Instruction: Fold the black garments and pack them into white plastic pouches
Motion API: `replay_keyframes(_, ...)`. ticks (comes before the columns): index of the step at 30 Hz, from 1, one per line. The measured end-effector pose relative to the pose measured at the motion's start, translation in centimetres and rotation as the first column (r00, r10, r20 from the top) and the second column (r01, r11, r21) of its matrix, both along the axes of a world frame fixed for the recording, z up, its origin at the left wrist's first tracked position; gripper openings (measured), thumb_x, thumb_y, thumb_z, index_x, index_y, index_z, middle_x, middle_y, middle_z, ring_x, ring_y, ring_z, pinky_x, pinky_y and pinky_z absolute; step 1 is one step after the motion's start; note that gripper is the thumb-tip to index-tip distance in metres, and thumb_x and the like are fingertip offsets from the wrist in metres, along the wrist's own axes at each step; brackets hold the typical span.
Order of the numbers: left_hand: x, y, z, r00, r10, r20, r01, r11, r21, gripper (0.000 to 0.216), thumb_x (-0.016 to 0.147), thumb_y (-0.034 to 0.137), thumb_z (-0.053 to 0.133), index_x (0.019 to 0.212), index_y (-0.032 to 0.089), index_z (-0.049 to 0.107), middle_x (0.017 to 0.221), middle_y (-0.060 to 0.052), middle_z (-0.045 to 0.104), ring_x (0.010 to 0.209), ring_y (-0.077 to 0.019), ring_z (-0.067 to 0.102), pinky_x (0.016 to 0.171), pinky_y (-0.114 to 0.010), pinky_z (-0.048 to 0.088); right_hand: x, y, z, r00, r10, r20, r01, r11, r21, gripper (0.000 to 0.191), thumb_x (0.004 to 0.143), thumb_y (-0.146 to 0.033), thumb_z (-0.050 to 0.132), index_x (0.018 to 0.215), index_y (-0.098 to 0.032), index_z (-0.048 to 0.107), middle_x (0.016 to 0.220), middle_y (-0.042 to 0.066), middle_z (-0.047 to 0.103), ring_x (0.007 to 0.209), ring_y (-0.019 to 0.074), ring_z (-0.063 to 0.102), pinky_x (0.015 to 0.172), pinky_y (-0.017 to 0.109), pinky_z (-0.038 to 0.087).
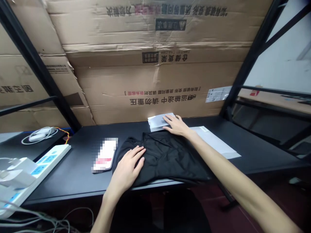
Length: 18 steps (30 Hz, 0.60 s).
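A black cloth garment point(167, 158) lies bunched and partly folded on the dark table, its front part reaching the table's near edge. My left hand point(128, 166) rests flat on the garment's left side, fingers stretched out. Beyond the cloth, my right hand point(177, 125) lies with spread fingers on a small stack of whitish, translucent sheets or bags point(156, 122) near the cardboard. To the right of the garment is a larger flat, frosted white bag or sheet point(216, 142), partly covered by my right forearm.
A phone point(105, 155) lies left of the garment. Farther left are a white power strip point(46, 168) with plugged-in adapters and a coiled white cable point(40, 135). Upright cardboard point(155, 74) backs the table, with black metal posts point(255, 58) at both sides. Cables hang at the lower left.
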<state>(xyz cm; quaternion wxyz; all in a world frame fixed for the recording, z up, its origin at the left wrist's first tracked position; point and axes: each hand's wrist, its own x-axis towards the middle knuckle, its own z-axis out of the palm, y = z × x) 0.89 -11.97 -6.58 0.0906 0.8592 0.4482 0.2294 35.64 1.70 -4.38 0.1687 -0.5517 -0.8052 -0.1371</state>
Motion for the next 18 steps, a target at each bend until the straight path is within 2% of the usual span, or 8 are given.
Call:
replay_keyframes(3,0.0,0.0,0.0,1.0,-0.005,0.004,0.005,1.0,-0.005,0.046,0.113,0.039,0.039,0.152,0.027,0.059,0.163,-0.003,0.055,0.155,-0.0237,0.047,0.132,-0.051,0.035,0.1,-1.0,0.6,0.998,0.013,-0.059,-0.012,1.0,0.019,0.063,0.107,-0.05,0.048,0.163,-0.022,0.045,0.17,0.017,0.043,0.158,0.0369,0.038,0.127,0.065,0.023)
replay_keyframes(5,0.0,0.0,0.1,1.0,-0.007,0.009,0.007,1.0,-0.015,0.046,0.113,0.04,0.039,0.152,0.027,0.059,0.163,-0.003,0.055,0.154,-0.0237,0.048,0.132,-0.051,0.035,0.4,-1.9,1.1,0.991,0.017,-0.129,-0.011,0.999,0.048,0.057,0.108,-0.046,0.046,0.161,-0.022,0.048,0.168,0.016,0.048,0.156,0.0353,0.041,0.125,0.063,0.029)
replay_keyframes(8,0.0,-0.2,0.3,0.999,0.004,0.032,-0.002,0.999,-0.038,0.045,0.112,0.041,0.04,0.151,0.028,0.06,0.162,-0.003,0.056,0.153,-0.0241,0.049,0.131,-0.049,0.037,1.4,-3.5,1.5,0.972,0.025,-0.234,-0.01,0.998,0.065,0.043,0.109,-0.039,0.044,0.143,-0.023,0.064,0.148,0.013,0.068,0.139,0.0309,0.061,0.117,0.052,0.043)
replay_keyframes(10,-0.1,-0.3,0.6,0.998,0.014,0.055,-0.011,0.998,-0.061,0.044,0.112,0.043,0.042,0.149,0.031,0.062,0.16,-0.001,0.058,0.151,-0.0244,0.051,0.129,-0.047,0.041,2.4,-4.6,1.2,0.963,0.036,-0.265,-0.026,0.999,0.041,0.035,0.108,-0.036,0.047,0.127,-0.025,0.073,0.133,0.009,0.077,0.123,0.0273,0.07,0.11,0.045,0.051)
replay_keyframes(12,-0.3,0.1,1.1,0.997,0.007,0.079,0.0,0.996,-0.091,0.042,0.11,0.044,0.045,0.147,0.034,0.063,0.157,0.0,0.06,0.147,-0.0242,0.056,0.125,-0.044,0.045,3.4,-5.4,0.4,0.961,0.04,-0.273,-0.041,0.999,0.001,0.028,0.104,-0.036,0.056,0.119,-0.026,0.077,0.126,0.008,0.079,0.118,0.0279,0.073,0.105,0.044,0.054)
replay_keyframes(15,-0.3,1.8,2.7,0.993,-0.019,0.119,0.034,0.992,-0.122,0.038,0.108,0.044,0.049,0.14,0.035,0.066,0.147,0.001,0.067,0.133,-0.0232,0.066,0.117,-0.039,0.052,4.4,-5.7,-0.9,0.96,0.028,-0.28,-0.045,0.998,-0.053,0.028,0.1,-0.038,0.065,0.121,-0.025,0.077,0.126,0.01,0.079,0.12,0.0327,0.072,0.106,0.05,0.055)
replay_keyframes(18,0.5,5.0,4.7,0.99,-0.02,0.138,0.039,0.989,-0.139,0.036,0.105,0.042,0.051,0.133,0.031,0.071,0.134,-0.002,0.074,0.117,-0.0224,0.073,0.102,-0.034,0.058,4.6,-5.2,-1.8,0.956,0.018,-0.294,-0.047,0.994,-0.094,0.028,0.1,-0.034,0.065,0.123,-0.025,0.076,0.128,0.012,0.078,0.12,0.0326,0.072,0.108,0.051,0.054)
